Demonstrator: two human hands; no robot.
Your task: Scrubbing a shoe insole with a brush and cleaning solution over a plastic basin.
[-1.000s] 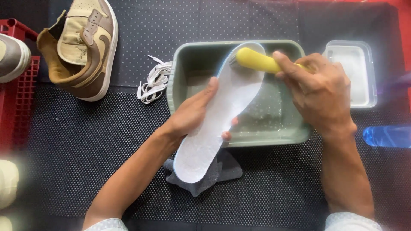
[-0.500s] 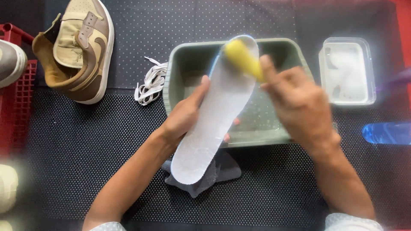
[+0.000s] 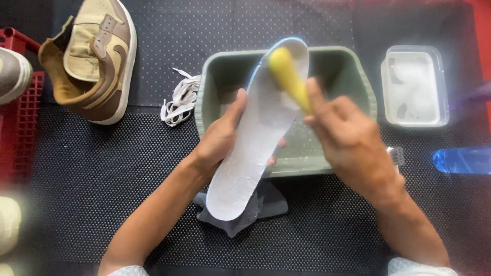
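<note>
Over the green tub [image 3: 358, 87], left hand [image 3: 220, 140] fingers clamp the white insole [image 3: 250, 153]; right hand [image 3: 348, 138] fingers curl around a yellow brush [image 3: 286, 74] touching it

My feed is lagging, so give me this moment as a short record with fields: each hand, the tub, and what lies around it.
left hand: holds white insole from below, slanted over the tub
right hand: grips yellow brush, its head on the insole's upper end
tub: green, on dotted black mat
cloth: grey, under the insole's lower end
left of tub: white laces, tan shoe
right of tub: clear container, blue bottle
</note>
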